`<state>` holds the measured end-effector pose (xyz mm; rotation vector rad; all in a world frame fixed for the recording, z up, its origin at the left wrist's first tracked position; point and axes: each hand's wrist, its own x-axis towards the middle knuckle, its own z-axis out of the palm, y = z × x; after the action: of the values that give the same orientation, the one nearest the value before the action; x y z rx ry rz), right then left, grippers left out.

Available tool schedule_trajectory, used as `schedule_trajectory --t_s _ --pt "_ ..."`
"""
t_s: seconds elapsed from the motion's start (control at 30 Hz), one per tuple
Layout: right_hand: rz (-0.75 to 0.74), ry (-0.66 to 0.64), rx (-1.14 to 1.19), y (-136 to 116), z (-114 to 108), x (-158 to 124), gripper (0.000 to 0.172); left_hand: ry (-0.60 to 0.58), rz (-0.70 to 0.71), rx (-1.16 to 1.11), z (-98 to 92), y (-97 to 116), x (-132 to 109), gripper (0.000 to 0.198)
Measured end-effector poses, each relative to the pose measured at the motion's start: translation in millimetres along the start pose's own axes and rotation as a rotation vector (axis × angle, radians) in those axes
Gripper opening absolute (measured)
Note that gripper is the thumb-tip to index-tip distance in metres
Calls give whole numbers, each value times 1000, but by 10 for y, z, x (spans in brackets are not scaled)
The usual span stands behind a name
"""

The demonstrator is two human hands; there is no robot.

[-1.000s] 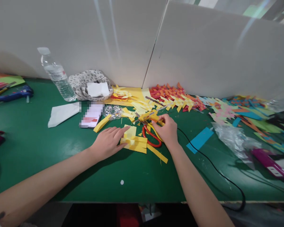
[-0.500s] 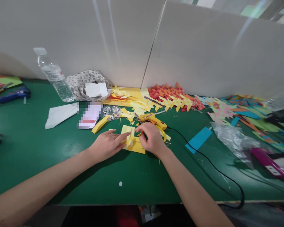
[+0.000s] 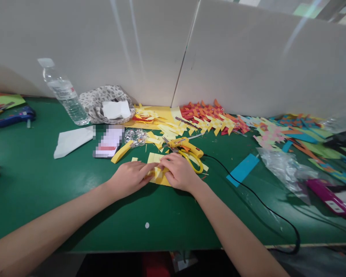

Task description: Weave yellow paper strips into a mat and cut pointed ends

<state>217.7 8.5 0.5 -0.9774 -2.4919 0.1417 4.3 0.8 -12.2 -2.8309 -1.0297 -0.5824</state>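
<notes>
Woven yellow paper strips [image 3: 163, 180], pale and deeper yellow, lie flat on the green table in front of me. My left hand [image 3: 131, 175] rests on their left side, index finger and thumb stretched over the paper, pressing it down. From the right, my right hand [image 3: 177, 171] bends over the piece, its fingers closed at a strip near the left fingertips. The right palm and fingers hide much of the weave. Just beyond the right hand lie scissors with yellow handles [image 3: 200, 166] and a yellow glue gun [image 3: 187, 146].
Yellow paper scraps [image 3: 154, 139], a clear dish of small round pieces [image 3: 135, 137] and a phone [image 3: 108, 142] lie behind my hands. A water bottle [image 3: 65, 94] stands back left. Finished paper fish [image 3: 204, 115] line the wall. The glue gun's black cord [image 3: 259, 202] crosses the right side.
My right hand has moved left and lower onto the paper, its fingertips now close to those of the left hand. The left hand has stayed nearly in place.
</notes>
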Motion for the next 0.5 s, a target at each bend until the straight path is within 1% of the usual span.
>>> schedule_trajectory --t_s 0.13,0.2,0.23,0.3,0.37,0.43,0.5 --pt "26 -10 22 10 12 -6 21 -46 14 -18 -19 13 28 29" --pt "45 26 47 12 15 -10 21 -68 25 -16 -25 18 39 30" --pt "59 69 67 13 15 -11 20 -78 28 -11 -27 19 43 30" --pt "118 216 110 22 6 -11 20 -96 27 0 -31 20 47 31" --pt "217 407 112 58 -12 -10 19 -102 22 -4 -36 21 51 32" --pt "342 562 37 134 -34 -17 17 -98 23 -18 -40 23 53 32" --pt "477 596 -86 246 -48 -36 17 -95 26 -26 -38 25 52 32"
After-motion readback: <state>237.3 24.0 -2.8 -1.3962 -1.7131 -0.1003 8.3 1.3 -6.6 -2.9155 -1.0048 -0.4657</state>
